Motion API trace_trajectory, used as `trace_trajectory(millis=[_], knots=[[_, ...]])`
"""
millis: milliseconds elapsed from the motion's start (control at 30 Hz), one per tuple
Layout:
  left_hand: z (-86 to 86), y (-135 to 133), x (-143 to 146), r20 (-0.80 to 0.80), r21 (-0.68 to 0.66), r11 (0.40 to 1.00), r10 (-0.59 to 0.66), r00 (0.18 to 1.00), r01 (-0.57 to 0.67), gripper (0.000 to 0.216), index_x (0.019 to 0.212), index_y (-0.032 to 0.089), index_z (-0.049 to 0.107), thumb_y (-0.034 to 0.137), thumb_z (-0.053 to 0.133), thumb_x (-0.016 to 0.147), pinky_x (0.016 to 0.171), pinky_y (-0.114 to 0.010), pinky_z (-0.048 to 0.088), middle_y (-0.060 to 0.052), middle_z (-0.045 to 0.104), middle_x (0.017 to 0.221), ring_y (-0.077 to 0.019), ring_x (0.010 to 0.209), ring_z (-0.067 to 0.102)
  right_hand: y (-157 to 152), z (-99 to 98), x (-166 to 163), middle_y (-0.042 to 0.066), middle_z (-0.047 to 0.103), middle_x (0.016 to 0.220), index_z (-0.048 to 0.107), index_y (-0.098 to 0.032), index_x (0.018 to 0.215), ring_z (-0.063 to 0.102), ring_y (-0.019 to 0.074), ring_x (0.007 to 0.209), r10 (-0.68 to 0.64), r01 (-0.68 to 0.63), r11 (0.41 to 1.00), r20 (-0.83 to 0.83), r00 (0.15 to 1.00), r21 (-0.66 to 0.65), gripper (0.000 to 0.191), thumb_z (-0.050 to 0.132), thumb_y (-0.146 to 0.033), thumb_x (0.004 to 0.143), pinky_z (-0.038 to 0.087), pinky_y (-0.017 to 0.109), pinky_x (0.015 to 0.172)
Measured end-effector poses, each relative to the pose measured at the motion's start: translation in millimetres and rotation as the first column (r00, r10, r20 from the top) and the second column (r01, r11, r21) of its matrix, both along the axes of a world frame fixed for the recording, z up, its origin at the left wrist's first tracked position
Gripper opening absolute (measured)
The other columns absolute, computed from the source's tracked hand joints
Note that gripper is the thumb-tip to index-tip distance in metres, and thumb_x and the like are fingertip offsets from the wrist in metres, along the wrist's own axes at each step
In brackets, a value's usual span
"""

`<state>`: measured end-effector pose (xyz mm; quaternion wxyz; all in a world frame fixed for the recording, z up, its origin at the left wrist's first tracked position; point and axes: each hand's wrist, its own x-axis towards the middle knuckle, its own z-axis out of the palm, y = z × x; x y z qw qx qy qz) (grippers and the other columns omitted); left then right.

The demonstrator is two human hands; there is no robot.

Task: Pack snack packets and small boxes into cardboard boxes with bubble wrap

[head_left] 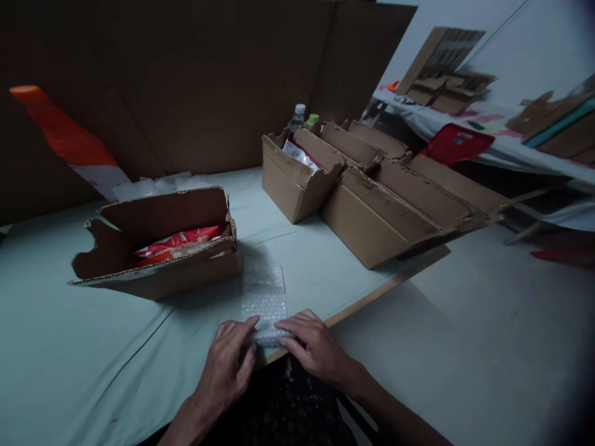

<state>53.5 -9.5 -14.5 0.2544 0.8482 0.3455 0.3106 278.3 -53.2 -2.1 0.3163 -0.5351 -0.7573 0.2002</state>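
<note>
at the near edge of the worktop (69, 353), the left hand (227, 356), loosely curled, and the right hand (313, 344), thumb and fingers nearly together, hold opposite ends of the doubled-over part of the bubble wrap (264, 294); its flat length runs inward, near a cardboard box (199, 271) containing a red packet (181, 241)

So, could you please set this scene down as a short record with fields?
Left hand: thumb and fingers at the left end of the bubble wrap's near fold
Right hand: thumb and fingers at that fold's right end
Bubble wrap: near end folded or rolled, the rest flat on the table cover
Left box: open cardboard, red packaging inside
Other boxes: cardboard, grouped to the right
</note>
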Motion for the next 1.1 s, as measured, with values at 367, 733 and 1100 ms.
trace_trajectory(millis=[367, 733, 1100], knots=[[1.9, 13, 7, -0.067, 0.073, 0.996, 0.061, 0.996, -0.056, 0.042, 0.132, 0.020, 0.055, 0.021, 0.055, 0.090, 0.093, -0.045, 0.050, -0.013, 0.067, 0.119, -0.0276, 0.109, 0.062, 5, 4.3, -6, 0.008, 0.074, 0.104, 0.065, -0.020, 0.114, 0.065, 0.0230, 0.094, -0.010, 0.000, 0.996, 0.116, 0.993, 0.093, 0.020, 0.056, -0.017, 0.096, 0.046, 0.042, 0.085], [-4.8, 19, 16, -0.081, -0.024, 0.966, 0.256, 0.963, -0.259, 0.034, 0.123, 0.021, 0.062, 0.028, 0.055, 0.091, 0.085, -0.043, 0.055, -0.010, 0.072, 0.104, -0.0261, 0.091, 0.068, -4, 9.0, -6, 0.014, 0.064, 0.128, 0.061, -0.021, 0.126, 0.059, 0.0309, 0.113, 0.006, -0.030, 0.996, 0.252, 0.968, 0.088, 0.036, 0.064, -0.023, 0.090, 0.046, 0.050, 0.092], [13.0, 2, 0, 0.346, -0.834, 0.552, 0.496, 0.797, 0.019, 0.084, 0.148, 0.014, 0.034, 0.052, 0.066, 0.080, 0.085, -0.035, 0.056, -0.014, 0.070, 0.115, -0.0235, 0.097, 0.069, 12, 2.7, -14, 0.007, 0.073, 0.105, 0.071, -0.023, 0.103, 0.068, 0.0229, 0.100, -0.109, 0.023, 0.962, -0.306, 0.946, -0.271, 0.017, 0.060, -0.027, 0.091, 0.054, 0.036, 0.090]])
